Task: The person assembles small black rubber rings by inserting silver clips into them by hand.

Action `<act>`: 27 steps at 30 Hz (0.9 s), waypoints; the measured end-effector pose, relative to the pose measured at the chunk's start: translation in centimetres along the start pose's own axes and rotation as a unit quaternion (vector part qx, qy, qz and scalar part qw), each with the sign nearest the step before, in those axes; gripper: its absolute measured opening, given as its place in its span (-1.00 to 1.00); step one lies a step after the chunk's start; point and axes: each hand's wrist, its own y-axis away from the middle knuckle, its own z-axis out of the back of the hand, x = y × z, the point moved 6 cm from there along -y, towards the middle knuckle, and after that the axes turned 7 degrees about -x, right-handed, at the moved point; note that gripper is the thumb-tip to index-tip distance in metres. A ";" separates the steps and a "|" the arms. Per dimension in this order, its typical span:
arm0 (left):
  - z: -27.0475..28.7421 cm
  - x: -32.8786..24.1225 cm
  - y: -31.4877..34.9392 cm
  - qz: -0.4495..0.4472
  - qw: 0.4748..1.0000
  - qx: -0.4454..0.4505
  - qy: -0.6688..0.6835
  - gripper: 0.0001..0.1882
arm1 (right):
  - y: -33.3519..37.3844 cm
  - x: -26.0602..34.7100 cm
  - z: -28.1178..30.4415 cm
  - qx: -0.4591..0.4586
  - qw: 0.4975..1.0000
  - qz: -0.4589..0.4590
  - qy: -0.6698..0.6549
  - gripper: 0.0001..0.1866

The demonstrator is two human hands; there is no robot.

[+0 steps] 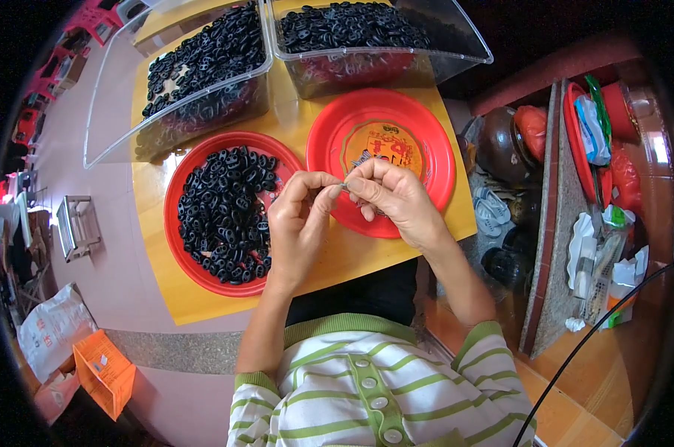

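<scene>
Above the near edge of a red plate (319,149), my left hand (298,216) and my right hand (396,200) meet fingertip to fingertip. Both are closed in a pinch on a small greyish piece (343,186), mostly hidden by the fingers and too small to name. Small silvery pieces (362,157) lie on the plate, partly covered by my right hand. To the left of my left hand, a red round tray (175,223) holds many black oval plastic pieces (229,201) with holes in them.
Two clear plastic bins (274,63) full of similar black pieces stand at the far side of the yellow table (162,287). A stone-edged shelf (549,246) with bags and a brown jar (507,145) are at the right. An orange box (105,372) sits lower left; a black cable (575,354) crosses lower right.
</scene>
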 end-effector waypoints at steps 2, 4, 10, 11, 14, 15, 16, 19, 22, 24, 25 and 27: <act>-0.6 1.3 0.6 0.211 0.957 0.004 0.197 -0.93 | 0.2 0.3 0.0 -0.001 0.999 0.030 0.022 -0.81; -0.7 1.2 0.6 0.211 0.957 0.005 0.200 -0.92 | 0.4 1.0 0.1 -0.041 0.993 0.077 0.080 -0.85; -0.7 1.2 0.7 0.216 0.956 -0.010 0.198 -0.90 | 1.1 2.2 -0.6 -0.089 0.970 0.164 0.155 -0.90; -0.7 1.3 0.7 0.228 0.954 -0.008 0.194 -0.89 | 1.0 2.2 -0.6 -0.090 0.970 0.165 0.154 -0.90; -0.9 1.3 0.6 0.232 0.952 -0.015 0.201 -0.88 | 0.3 1.9 -0.2 -0.093 0.969 0.167 0.155 -0.90; -0.9 1.5 0.6 0.232 0.952 -0.014 0.200 -0.88 | 0.0 1.7 -0.1 -0.085 0.969 0.163 0.162 -0.90; -0.9 1.7 0.5 0.218 0.959 -0.009 0.183 -0.87 | -0.2 1.4 0.0 -0.078 0.970 0.159 0.168 -0.89; -0.8 2.1 0.4 0.179 0.973 0.004 0.148 -0.86 | -0.3 1.1 0.1 -0.068 0.964 0.167 0.198 -0.93; -0.8 2.2 0.3 0.160 0.979 0.015 0.126 -0.85 | -0.4 1.6 0.2 -0.091 0.940 0.203 0.261 -0.93; -0.9 2.1 0.2 0.162 0.979 0.020 0.123 -0.85 | -0.3 1.9 0.2 -0.101 0.931 0.211 0.280 -0.93; -0.9 2.1 0.2 0.160 0.979 0.022 0.125 -0.85 | -0.3 2.1 0.2 -0.111 0.922 0.219 0.300 -0.92; -0.9 2.1 0.1 0.158 0.979 0.025 0.128 -0.85 | -0.2 2.3 0.3 -0.115 0.913 0.232 0.315 -0.91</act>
